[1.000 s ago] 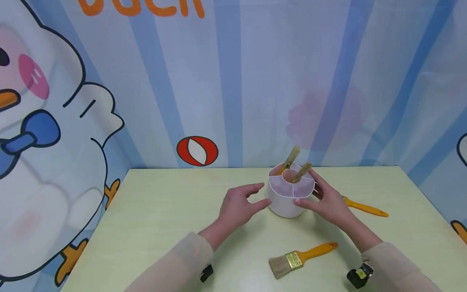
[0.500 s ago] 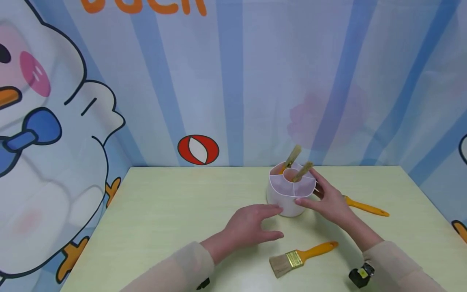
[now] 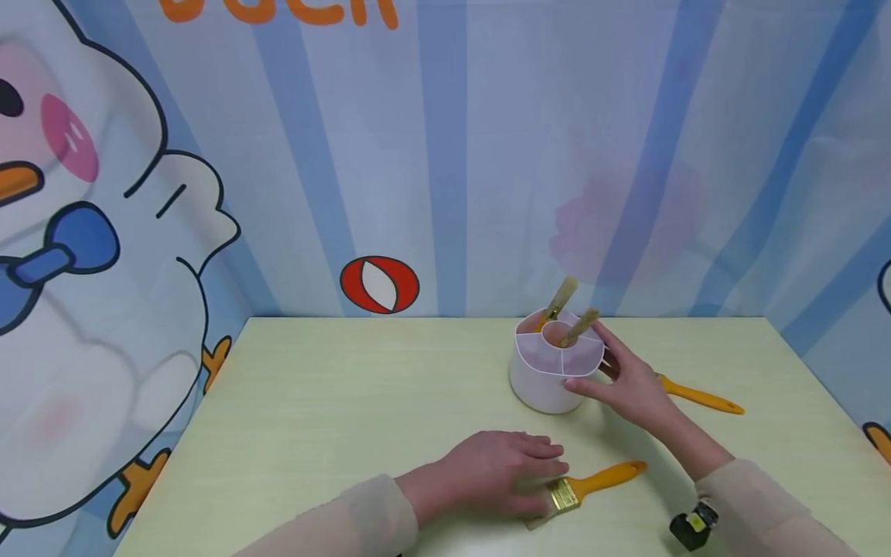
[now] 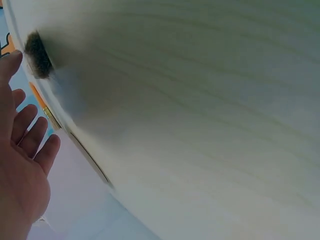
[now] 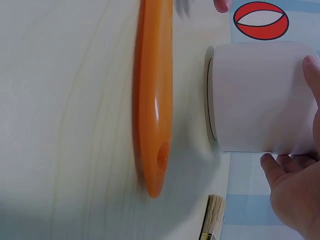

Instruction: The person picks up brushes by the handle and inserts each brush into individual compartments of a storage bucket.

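My right hand [image 3: 629, 391] grips the right side of the white round divided holder [image 3: 539, 391], thumb in front and fingers behind. Two brushes, bristles up, lean in the holder. My left hand [image 3: 496, 473] is over the bristle end of a front brush with an orange handle [image 3: 607, 478], hiding most of the bristles. In the left wrist view, the fingers of my left hand [image 4: 22, 175] are loosely bent beside the dark bristles [image 4: 38, 56], not closed round them. The right wrist view shows the orange handle [image 5: 156, 100] nearby and the holder [image 5: 265, 95] within my right hand [image 5: 300, 195].
Another brush [image 3: 703, 398] with an orange handle lies behind my right wrist; its bristles [image 5: 214, 217] show in the right wrist view. A pale wooden table [image 3: 334, 394] is under everything, with a blue striped cartoon backdrop [image 3: 487, 155] along its back edge.
My left hand has moved from beside the holder towards the table's front and over the front brush's bristles. My right hand keeps its grip on the holder, and the brushes have not moved.
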Demonstrator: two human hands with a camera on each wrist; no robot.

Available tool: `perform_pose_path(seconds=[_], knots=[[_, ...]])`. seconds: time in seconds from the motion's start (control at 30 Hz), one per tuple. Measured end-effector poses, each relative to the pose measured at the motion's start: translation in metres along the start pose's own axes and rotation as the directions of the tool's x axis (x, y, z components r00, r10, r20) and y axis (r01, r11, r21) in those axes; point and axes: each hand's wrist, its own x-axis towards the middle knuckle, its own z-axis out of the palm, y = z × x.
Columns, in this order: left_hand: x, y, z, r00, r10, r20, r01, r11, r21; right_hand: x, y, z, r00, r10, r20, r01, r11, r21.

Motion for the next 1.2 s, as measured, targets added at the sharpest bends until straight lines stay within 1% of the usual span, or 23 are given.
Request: perform_pose_path(seconds=[0.23, 0.37, 0.47, 0.57, 0.67, 0.77, 0.83, 1.0, 1.1, 1.2], knots=[[0.007, 0.002, 0.007, 0.997, 0.072, 0.037, -0.071, 0.997, -0.027, 0.000, 0.000, -0.001, 1.000, 0.006, 0.005, -0.006, 1.000, -0.018], [0.010, 0.006, 0.008, 0.992, 0.101, 0.076, -0.098, 0.994, -0.041, 0.000, -0.001, -0.001, 1.000, 0.003, 0.004, -0.003, 1.000, -0.022], [0.012, 0.008, 0.008, 0.988, 0.111, 0.105, -0.107, 0.993, -0.047, 0.000, -0.001, 0.000, 1.000, 0.006, 0.004, -0.005, 1.000, -0.028], [0.014, 0.010, 0.009, 0.985, 0.116, 0.124, -0.112, 0.993, -0.034, 0.000, -0.001, -0.001, 1.000, 0.008, 0.004, -0.008, 1.000, -0.029], [0.014, 0.010, 0.010, 0.985, 0.124, 0.123, -0.128, 0.991, 0.024, -0.001, -0.001, -0.001, 1.000, 0.007, 0.004, -0.006, 1.000, -0.026], [0.011, 0.008, 0.011, 0.986, 0.130, 0.104, -0.138, 0.987, 0.080, -0.001, -0.001, -0.001, 1.000, 0.006, 0.006, -0.006, 1.000, -0.024], [0.006, 0.004, 0.012, 0.988, 0.131, 0.080, -0.138, 0.986, 0.096, -0.001, -0.001, -0.001, 1.000, 0.006, 0.007, -0.006, 1.000, -0.024], [-0.008, -0.007, 0.011, 0.993, 0.113, 0.035, -0.116, 0.990, 0.086, -0.001, -0.001, -0.002, 1.000, 0.005, 0.008, -0.005, 1.000, -0.021], [-0.017, -0.013, 0.009, 0.996, 0.090, 0.021, -0.092, 0.993, 0.072, -0.001, 0.000, -0.002, 1.000, 0.005, 0.009, -0.005, 1.000, -0.018], [-0.025, -0.019, 0.007, 0.998, 0.063, 0.019, -0.064, 0.997, 0.049, -0.001, 0.001, -0.001, 1.000, 0.010, 0.012, -0.010, 1.000, -0.013]])
